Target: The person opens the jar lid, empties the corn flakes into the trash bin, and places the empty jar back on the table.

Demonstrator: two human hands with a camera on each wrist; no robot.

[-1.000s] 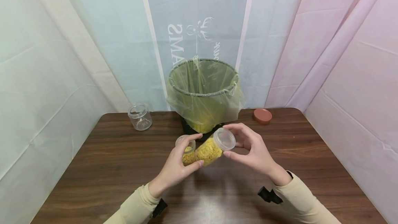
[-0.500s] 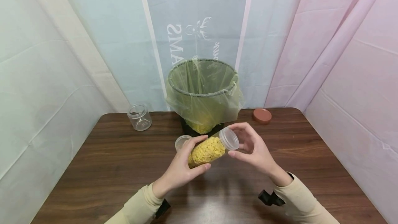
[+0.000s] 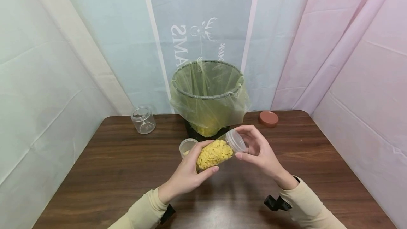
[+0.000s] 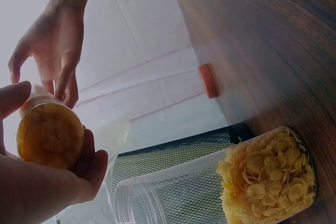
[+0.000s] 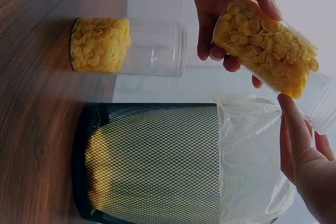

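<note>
A clear jar of yellow flakes [image 3: 214, 154] is held tilted above the table, its mouth up to the right. The left hand [image 3: 186, 176] grips its lower body, thumb in front. Around the clear rim [image 3: 236, 140] the fingers and thumb of the right hand [image 3: 262, 153] are curled. In the right wrist view the flakes [image 5: 265, 45] fill most of the held jar. A second clear jar [image 3: 188, 145] stands upright on the table behind the left hand; the left wrist view shows flakes [image 4: 268, 177] in its lower part.
A mesh bin with a translucent bag [image 3: 208, 110] stands at the table's back, yellow matter at its bottom [image 5: 100, 169]. An open, clear jar [image 3: 143, 123] is at the back left, a red lid [image 3: 268, 118] at the back right. Curtains surround the wooden table [image 3: 127, 172].
The held jar and the left hand have moved right and the jar lies flatter. The right hand has shifted slightly right with the rim. More of the standing jar's mouth shows.
</note>
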